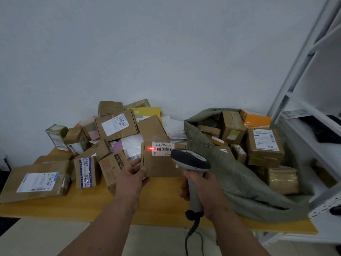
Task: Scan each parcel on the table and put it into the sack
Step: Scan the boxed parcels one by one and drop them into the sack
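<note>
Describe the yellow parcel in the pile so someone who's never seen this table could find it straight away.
Start at the wooden table and look to the heap of parcels left of the grey-green sack. At the back of that heap, against the white wall, a flat yellow parcel leans behind a brown box with a white label. It is the only bright yellow parcel in the heap.

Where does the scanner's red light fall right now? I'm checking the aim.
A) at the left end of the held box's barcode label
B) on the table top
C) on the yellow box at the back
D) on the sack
A: the red light glows at the left edge of the barcode label on the cardboard box held by the left hand.
</note>
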`<state>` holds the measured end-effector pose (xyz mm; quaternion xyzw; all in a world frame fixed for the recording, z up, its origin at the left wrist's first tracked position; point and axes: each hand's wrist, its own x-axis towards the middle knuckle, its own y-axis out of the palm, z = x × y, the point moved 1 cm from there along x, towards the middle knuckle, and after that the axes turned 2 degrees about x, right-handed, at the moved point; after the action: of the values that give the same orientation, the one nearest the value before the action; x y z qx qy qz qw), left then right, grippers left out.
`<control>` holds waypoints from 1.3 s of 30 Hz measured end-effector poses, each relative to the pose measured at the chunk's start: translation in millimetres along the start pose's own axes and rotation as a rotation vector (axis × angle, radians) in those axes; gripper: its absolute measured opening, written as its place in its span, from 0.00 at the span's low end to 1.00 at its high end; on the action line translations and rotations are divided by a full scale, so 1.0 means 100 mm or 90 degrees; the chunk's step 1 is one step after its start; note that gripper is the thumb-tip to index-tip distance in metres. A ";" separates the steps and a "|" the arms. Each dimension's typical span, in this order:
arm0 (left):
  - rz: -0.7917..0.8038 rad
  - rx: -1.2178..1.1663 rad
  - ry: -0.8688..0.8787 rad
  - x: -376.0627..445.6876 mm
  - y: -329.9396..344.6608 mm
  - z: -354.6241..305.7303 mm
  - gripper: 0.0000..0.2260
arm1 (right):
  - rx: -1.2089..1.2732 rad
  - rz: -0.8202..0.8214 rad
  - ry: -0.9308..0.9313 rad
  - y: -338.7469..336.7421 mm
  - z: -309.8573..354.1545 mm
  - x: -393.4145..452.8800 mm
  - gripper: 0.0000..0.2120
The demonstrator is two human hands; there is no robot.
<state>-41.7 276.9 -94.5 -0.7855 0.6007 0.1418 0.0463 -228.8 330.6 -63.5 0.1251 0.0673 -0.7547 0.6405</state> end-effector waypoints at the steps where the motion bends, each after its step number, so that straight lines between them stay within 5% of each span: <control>1: 0.000 -0.002 -0.002 0.03 0.00 -0.01 0.17 | 0.003 -0.009 0.005 0.01 0.00 0.01 0.11; 11: 0.105 0.018 -0.026 0.38 0.09 -0.22 0.09 | 0.061 -0.296 -0.015 0.03 0.07 0.30 0.12; 21: 0.208 0.120 0.004 0.66 0.39 -0.41 0.08 | 0.226 -0.311 -0.082 0.02 0.14 0.36 0.18; 30: 0.262 0.350 0.215 0.89 1.25 -0.69 0.16 | 0.339 -0.488 -0.150 -0.60 0.50 0.81 0.22; 34: 0.274 0.599 0.327 1.36 1.80 -0.71 0.29 | 0.372 -0.569 -0.121 -1.00 0.68 1.17 0.24; 39: 0.321 0.894 0.250 1.82 2.39 -0.72 0.27 | 0.340 -0.559 -0.063 -1.35 0.85 1.64 0.22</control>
<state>-215.4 24.5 -52.9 -0.4219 0.7080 -0.4083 0.3925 -395.0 175.3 -35.5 0.2089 -0.1120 -0.9481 0.2117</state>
